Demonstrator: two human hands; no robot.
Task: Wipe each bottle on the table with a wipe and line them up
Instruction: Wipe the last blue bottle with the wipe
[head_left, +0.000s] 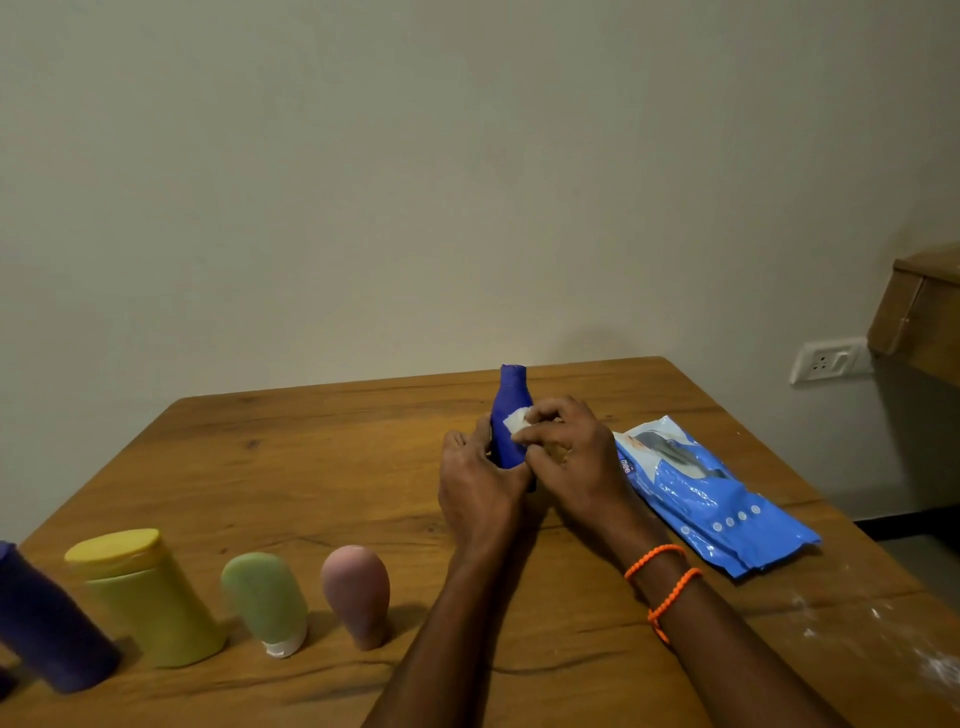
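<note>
A blue bottle (508, 415) stands upright near the middle of the wooden table (311, 447). My left hand (480, 486) grips its lower body from the left. My right hand (563, 449) pinches a small white wipe (518, 419) against the bottle's shoulder. Along the front left stand a dark purple bottle (49, 623), a yellow jar (148, 597), a green tube (267, 600) on its white cap and a pink tube (357, 592), side by side in a row.
A blue pack of wipes (711, 493) lies on the table right of my hands. White specks mark the table's front right corner (935, 665). A wall socket (826, 359) and a wooden cabinet (919, 317) sit at the right beyond the table.
</note>
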